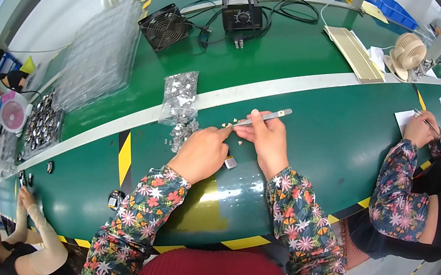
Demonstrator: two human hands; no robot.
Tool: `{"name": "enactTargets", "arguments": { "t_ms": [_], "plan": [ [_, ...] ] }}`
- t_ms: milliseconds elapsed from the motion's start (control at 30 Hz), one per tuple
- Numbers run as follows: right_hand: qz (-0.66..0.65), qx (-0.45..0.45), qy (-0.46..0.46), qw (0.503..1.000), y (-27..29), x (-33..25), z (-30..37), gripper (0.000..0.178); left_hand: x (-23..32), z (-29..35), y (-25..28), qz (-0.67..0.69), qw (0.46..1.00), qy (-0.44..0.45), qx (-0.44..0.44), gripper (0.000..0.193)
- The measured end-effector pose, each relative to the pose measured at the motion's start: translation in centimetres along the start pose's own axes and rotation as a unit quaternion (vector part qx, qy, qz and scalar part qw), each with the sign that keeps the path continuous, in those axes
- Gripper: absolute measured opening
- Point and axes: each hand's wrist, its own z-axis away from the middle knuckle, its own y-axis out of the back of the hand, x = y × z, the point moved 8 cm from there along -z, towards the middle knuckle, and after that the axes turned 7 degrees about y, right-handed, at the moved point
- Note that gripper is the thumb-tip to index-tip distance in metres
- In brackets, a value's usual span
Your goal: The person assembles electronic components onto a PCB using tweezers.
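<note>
My right hand [266, 142] grips a pair of metal tweezers [265, 117], their tips pointing left toward a few tiny tan parts [229, 122] on the green bench [303, 128]. My left hand [200, 154] rests on the bench with its forefinger stretched to the tweezer tips; whether it pinches a part I cannot tell. A small silver-and-black component [231, 163] lies between my hands. A clear bag of small shiny parts [179, 98] lies just beyond my left hand, with loose parts [181, 134] spilled beside it.
A black fan [163, 27], a soldering station [242, 16] with cables, stacked clear trays [100, 56] and a beige fan [407, 54] stand farther back. A person [424, 177] writes at my right; another person [25, 239] sits at lower left.
</note>
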Motion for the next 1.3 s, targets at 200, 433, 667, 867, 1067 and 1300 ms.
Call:
{"name": "enactTargets", "arguments": {
  "t_ms": [200,433,667,867,1067,1300],
  "plan": [
    [-0.016,0.019,0.024,0.999,0.1,-0.1,0.0,0.021,0.0,0.2,0.2,-0.014,1.0,0.012,-0.003,0.033],
    [-0.018,0.028,0.029,0.999,0.4,-0.5,0.4,0.024,-0.3,0.3,0.2,-0.02,1.0,0.019,-0.005,0.033],
    [-0.013,0.018,0.024,0.999,0.4,-0.9,0.4,0.028,-0.7,0.4,0.3,0.007,0.999,0.035,0.014,0.031],
    [-0.022,0.012,0.003,1.0,0.3,-0.4,0.1,0.027,-1.0,0.5,0.8,0.062,0.996,0.041,0.049,0.03],
    [0.0,-0.006,0.009,1.0,0.0,-0.2,-0.1,0.025,-1.1,0.6,0.6,0.058,0.995,0.039,0.067,0.03],
    [-0.021,-0.001,0.01,1.0,-0.3,-0.2,0.0,0.026,-1.0,0.7,0.4,0.059,0.995,0.02,0.076,0.029]
  ]
}}
